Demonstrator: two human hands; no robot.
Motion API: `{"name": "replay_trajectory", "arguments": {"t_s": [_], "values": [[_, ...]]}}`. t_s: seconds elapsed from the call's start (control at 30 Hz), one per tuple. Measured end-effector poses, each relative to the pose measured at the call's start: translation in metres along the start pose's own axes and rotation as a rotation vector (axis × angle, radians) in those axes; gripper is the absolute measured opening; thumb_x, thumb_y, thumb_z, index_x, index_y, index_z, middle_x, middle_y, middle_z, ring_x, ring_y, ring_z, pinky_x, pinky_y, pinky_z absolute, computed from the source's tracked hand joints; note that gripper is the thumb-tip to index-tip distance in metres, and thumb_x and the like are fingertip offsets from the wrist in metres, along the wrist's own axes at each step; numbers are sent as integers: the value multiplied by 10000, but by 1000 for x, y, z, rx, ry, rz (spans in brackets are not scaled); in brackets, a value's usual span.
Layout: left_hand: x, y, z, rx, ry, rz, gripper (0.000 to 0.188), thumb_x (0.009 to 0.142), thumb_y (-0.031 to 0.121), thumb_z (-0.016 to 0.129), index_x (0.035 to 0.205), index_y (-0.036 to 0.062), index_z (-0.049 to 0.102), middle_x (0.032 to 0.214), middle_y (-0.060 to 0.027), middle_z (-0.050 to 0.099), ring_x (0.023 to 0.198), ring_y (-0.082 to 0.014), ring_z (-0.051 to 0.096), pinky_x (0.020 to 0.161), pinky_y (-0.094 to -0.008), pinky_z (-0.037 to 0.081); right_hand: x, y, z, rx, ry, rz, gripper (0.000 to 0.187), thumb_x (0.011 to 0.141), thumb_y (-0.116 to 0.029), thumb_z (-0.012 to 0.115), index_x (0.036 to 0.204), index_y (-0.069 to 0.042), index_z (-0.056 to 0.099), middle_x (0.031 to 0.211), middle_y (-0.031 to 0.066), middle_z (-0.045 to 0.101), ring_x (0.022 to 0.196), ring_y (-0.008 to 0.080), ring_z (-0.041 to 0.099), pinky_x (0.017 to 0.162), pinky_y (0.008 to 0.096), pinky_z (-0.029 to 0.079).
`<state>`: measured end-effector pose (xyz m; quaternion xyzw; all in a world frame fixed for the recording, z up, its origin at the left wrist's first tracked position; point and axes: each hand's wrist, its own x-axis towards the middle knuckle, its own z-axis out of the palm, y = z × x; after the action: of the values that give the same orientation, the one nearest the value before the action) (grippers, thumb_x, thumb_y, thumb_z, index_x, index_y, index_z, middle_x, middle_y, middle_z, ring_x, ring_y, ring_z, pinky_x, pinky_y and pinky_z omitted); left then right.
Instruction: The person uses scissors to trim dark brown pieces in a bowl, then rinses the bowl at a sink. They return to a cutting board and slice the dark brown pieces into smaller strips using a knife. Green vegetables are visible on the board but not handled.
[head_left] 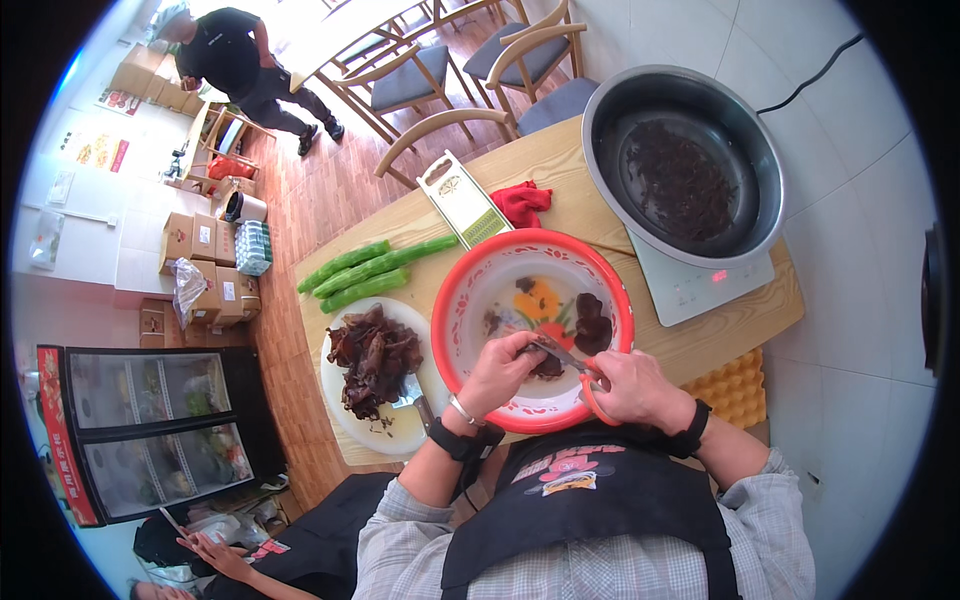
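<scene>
Over a red-and-white enamel basin (pixel 457 290), my right hand (pixel 640 388) grips a pair of scissors (pixel 590 378) with orange handles. The blades point left toward my left hand (pixel 498 374), whose fingers are pinched on a dark piece of wood ear mushroom, mostly hidden by fingers and blades. More wood ear pieces (pixel 593 326) lie in the basin, which has flowers painted on its bottom. To the left, a heap of dark brown wood ear (pixel 375 352) sits on a round white cutting board (pixel 409 317). A knife (pixel 410 392) rests beside the heap.
Green peeled stems (pixel 365 272), a grater (pixel 465 200) and a red cloth (pixel 522 203) lie beyond the basin. At right, a large metal pot (pixel 600 170) with dark strips stands on an induction cooker (pixel 710 288). Chairs (pixel 410 78) and two other people (pixel 225 60) are around.
</scene>
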<state>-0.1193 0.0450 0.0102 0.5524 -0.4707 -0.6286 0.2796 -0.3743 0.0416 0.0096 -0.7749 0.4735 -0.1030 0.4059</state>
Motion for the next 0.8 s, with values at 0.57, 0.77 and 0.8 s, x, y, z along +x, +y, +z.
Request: {"name": "replay_trajectory", "arguments": {"t_s": [0.57,0.77,0.8], "values": [[2,-9,-10,-135,-49,-55,223,1053,66,598,1221,4,731,996,-4,746,866,-57,647,793,-241,539,8,-6,16,2,-43,37,326,924,-356,702,922,-31,702,790,187,715,756,392,711,697,495,561],[-26,-19,-35,-203,191,29,251,1026,-9,558,1225,14,708,1027,-6,730,857,-63,665,770,-231,544,18,-1,23,405,-115,269,352,880,-353,756,995,-24,707,785,186,698,760,305,710,694,424,536],[-35,-20,-50,-185,316,76,246,1027,-10,557,1219,17,708,1026,-7,728,857,-61,665,765,-233,544,19,1,23,441,-102,291,354,873,-345,767,993,-19,700,788,179,694,758,278,703,696,410,532]]}}
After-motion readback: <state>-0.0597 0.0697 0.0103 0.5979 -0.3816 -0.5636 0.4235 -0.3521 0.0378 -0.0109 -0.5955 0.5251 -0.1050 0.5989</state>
